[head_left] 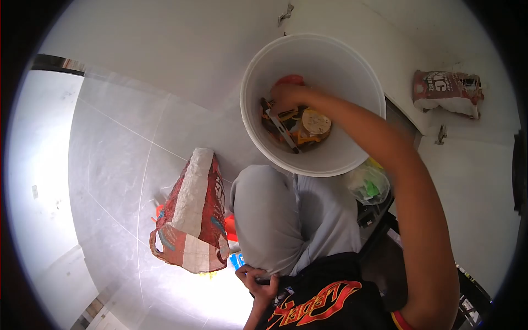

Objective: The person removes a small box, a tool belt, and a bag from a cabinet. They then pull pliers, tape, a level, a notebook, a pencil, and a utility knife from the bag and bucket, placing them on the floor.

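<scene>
My right hand (289,100) reaches deep into a white plastic bucket (357,71), among the items at its bottom. Just beyond the knuckles, close against the hand, lies a red object (291,80) whose kind I cannot make out. Below the fingers a grey-and-dark bar-shaped tool (283,131) slants across the pile. A round pale-topped piece (315,122) and yellow-orange parts (309,137) lie beside it. The fingertips are hidden. Against my grey trousers (269,214) rests my left hand (258,281), open, fingers apart, holding nothing.
A red-and-white woven sack (190,220) stands on the grey tiled floor (118,165) to the left, red items showing behind it. A clear plastic bag (368,184) sits right of the bucket. Another printed bag (448,92) lies in the open white cabinet.
</scene>
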### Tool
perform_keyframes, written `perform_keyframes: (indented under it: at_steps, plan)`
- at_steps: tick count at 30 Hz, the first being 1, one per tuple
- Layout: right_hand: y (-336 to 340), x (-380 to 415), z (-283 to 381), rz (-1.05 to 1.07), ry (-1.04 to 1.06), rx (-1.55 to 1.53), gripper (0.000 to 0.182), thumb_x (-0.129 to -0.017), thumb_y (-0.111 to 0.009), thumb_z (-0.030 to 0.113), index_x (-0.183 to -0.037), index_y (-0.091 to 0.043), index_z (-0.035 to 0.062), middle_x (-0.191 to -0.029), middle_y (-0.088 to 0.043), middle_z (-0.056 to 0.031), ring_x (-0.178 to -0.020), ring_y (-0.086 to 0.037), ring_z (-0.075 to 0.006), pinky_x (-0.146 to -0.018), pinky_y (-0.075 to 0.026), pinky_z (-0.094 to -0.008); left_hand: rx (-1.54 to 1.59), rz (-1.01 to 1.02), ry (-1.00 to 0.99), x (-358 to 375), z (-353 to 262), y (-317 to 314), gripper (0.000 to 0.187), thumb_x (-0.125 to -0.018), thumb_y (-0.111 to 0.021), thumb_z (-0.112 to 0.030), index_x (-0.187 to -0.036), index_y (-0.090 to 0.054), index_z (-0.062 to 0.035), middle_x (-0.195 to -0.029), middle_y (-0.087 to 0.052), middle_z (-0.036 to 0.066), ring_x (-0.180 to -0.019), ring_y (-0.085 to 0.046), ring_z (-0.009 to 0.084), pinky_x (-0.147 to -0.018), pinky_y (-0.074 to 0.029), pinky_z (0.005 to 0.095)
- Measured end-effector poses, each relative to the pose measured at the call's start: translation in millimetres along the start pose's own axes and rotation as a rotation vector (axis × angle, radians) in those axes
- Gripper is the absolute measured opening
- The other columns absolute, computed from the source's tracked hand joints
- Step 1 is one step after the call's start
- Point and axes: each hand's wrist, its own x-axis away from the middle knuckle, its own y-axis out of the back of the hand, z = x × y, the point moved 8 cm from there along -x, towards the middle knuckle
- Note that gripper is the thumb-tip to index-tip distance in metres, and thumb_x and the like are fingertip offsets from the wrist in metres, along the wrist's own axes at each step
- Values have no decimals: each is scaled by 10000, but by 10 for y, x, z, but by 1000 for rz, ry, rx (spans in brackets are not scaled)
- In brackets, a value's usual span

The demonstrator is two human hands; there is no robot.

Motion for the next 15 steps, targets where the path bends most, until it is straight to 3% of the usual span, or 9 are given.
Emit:
perform_keyframes:
  at_steps: [7, 9, 14, 15]
  plan:
    - [-188, -268, -32, -316, -31, -20, 414, -629, -694, 337, -839, -637, -15, -896, -639, -201, -857, -629, -330, -763, -492, -380, 39, -34, 7, 11, 24, 22, 349, -550, -726, -142, -791, -475, -116, -842, -390, 116, -876, -378, 262, -757, -326, 379]
    - [-153, -140, -12, -368, -38, -76, 348, -667, -671, 231, -910, -617, -12, -919, -634, -201, -865, -625, -338, -768, -490, -395, 37, -27, -2, -12, 25, 29, 349, -552, -727, -144, -789, -473, -110, -856, -383, 116, -866, -381, 258, -765, -330, 377]
    - [340, 824, 234, -404, 33, -17, 347, -687, -603, 44, -1023, -540, -19, -911, -626, -197, -855, -613, -350, -763, -485, -403, 7, 38, -56, -255, -154, 102, 320, -617, -714, -171, -847, -510, -82, -890, -419, 134, -896, -404, 281, -799, -343, 405]
    - [543, 1192, 330, -509, 58, -66, 335, -690, -603, 51, -1011, -536, -17, -907, -627, -181, -834, -620, -325, -760, -489, -385, -20, 68, -110, -360, -290, 101, 312, -651, -704, -175, -891, -534, -70, -909, -448, 141, -913, -423, 292, -811, -352, 415]
